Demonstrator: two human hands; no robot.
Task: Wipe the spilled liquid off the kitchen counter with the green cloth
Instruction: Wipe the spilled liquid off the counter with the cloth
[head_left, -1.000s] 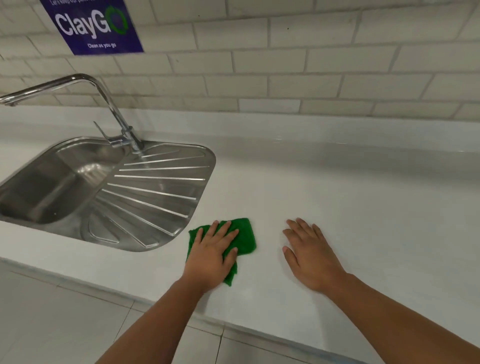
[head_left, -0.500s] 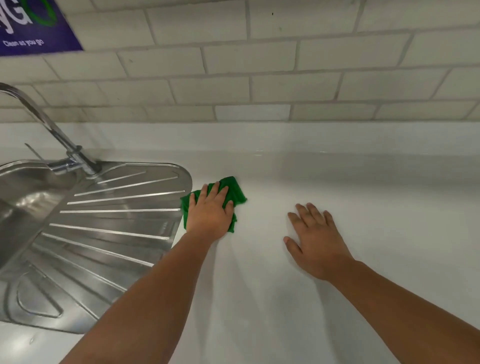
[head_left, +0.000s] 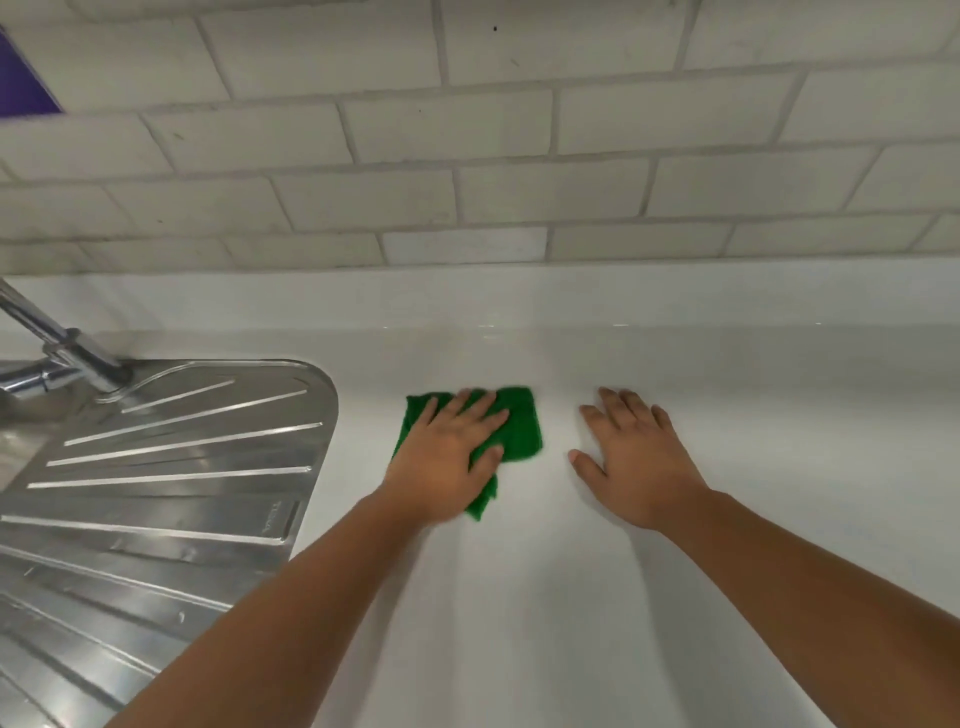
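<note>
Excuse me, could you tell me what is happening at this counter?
A person is wiping the white kitchen counter with a green cloth. The left hand presses flat on the cloth, a little to the right of the sink's steel drainboard. The right hand rests flat on the bare counter beside the cloth. No spilled liquid can be made out in this view.

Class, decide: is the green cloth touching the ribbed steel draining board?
Apart. The head view shows bare white counter between the green cloth and the steel draining board.
</note>
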